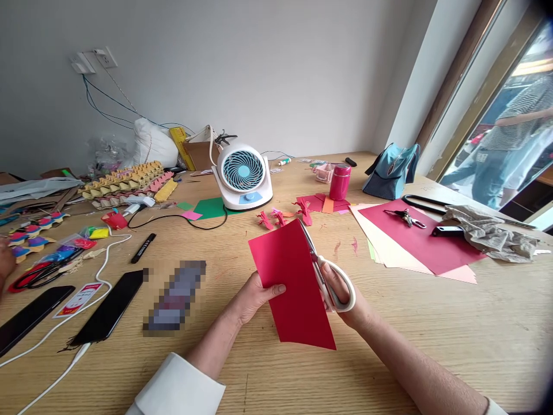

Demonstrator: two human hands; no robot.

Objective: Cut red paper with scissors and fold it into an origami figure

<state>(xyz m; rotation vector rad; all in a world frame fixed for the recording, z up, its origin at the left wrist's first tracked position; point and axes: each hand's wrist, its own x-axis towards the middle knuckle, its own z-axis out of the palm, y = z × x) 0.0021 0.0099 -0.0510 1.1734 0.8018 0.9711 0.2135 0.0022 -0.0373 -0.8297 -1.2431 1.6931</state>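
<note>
My left hand point(258, 297) grips the left side of a red sheet of paper point(294, 300), thumb on the front and the other fingers hidden behind it. White-handled scissors point(345, 282) are in my right hand point(341, 291), with fingers through the loops. The scissors lie along the right edge of the sheet, blades pointing away toward its top right corner. Whether the blades are cutting into the paper I cannot tell. Beyond the sheet, several small red paper cut-outs point(305, 211) rest on the wooden table point(389, 340).
A white fan point(244, 176) stands at the back, with a pink canister point(340, 183) and a blue bag point(391, 172) to its right. Large coloured sheets point(415, 236) lie right. Phones point(110, 308), a marker point(143, 248) and cables are left. Another person's hand point(6, 258) shows far left.
</note>
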